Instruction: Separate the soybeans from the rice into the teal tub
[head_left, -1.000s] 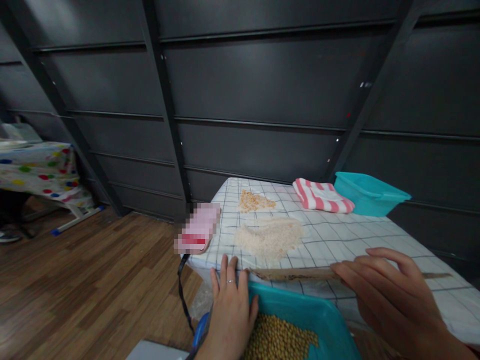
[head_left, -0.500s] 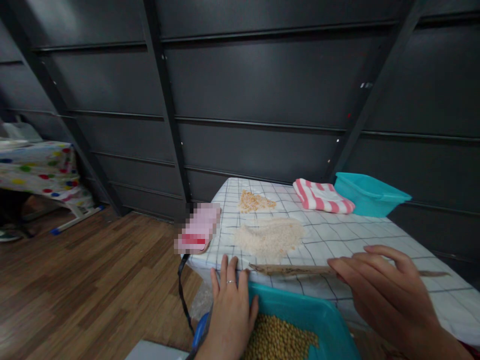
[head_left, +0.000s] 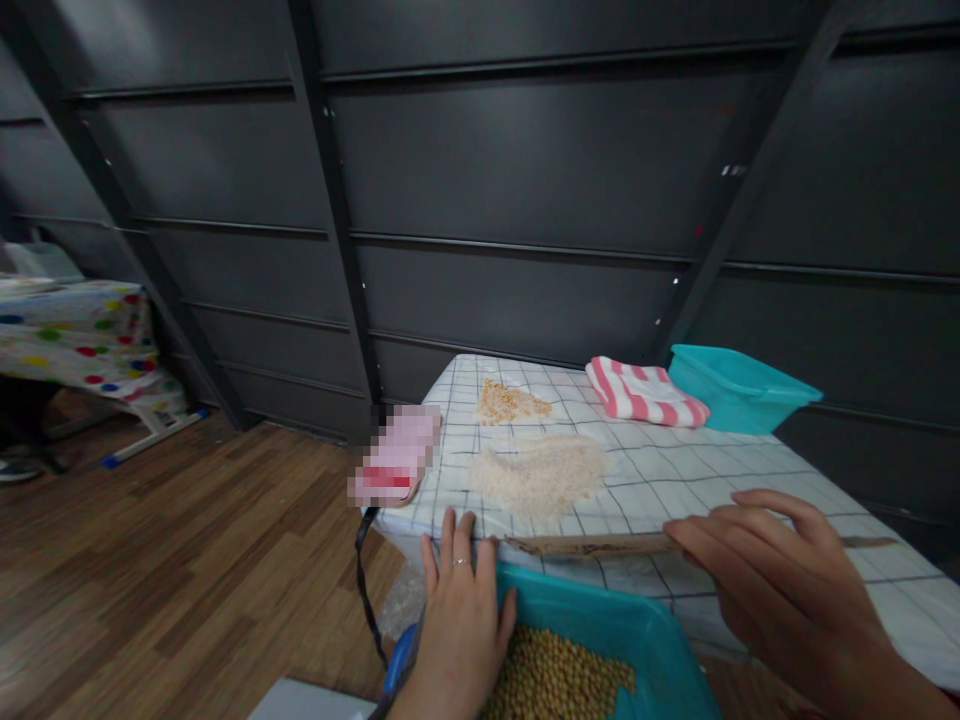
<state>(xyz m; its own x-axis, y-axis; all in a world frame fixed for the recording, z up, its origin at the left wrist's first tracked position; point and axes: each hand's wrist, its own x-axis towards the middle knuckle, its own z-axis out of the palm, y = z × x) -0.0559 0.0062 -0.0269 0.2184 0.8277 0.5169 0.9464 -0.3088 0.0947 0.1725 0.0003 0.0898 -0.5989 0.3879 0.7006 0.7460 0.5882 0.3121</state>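
My right hand (head_left: 787,590) is closed around a long, thin, brown stick (head_left: 592,544), which lies level along the near edge of the checked cloth. The fingers hide its middle, and its far end shows to the right of the hand. My left hand (head_left: 457,610) rests with fingers spread over the rim of a teal bin (head_left: 600,598), fingertips at the table edge; it holds nothing. Round yellow-brown beans (head_left: 559,680) fill the bin's bottom. Beyond the stick, a pile of pale, fine grain (head_left: 544,478) is spread on the cloth, with yellow kernels (head_left: 510,403) behind it.
A pink phone-like object (head_left: 397,455), partly blurred out, lies at the table's left corner, above a hanging black strap (head_left: 364,580). A striped towel (head_left: 645,392) and a second teal bin (head_left: 739,390) stand at the back right, before a dark panel wall (head_left: 510,170).
My right hand has shifted slightly right, and the stick's left end has dropped a little towards me. My left hand stays put.
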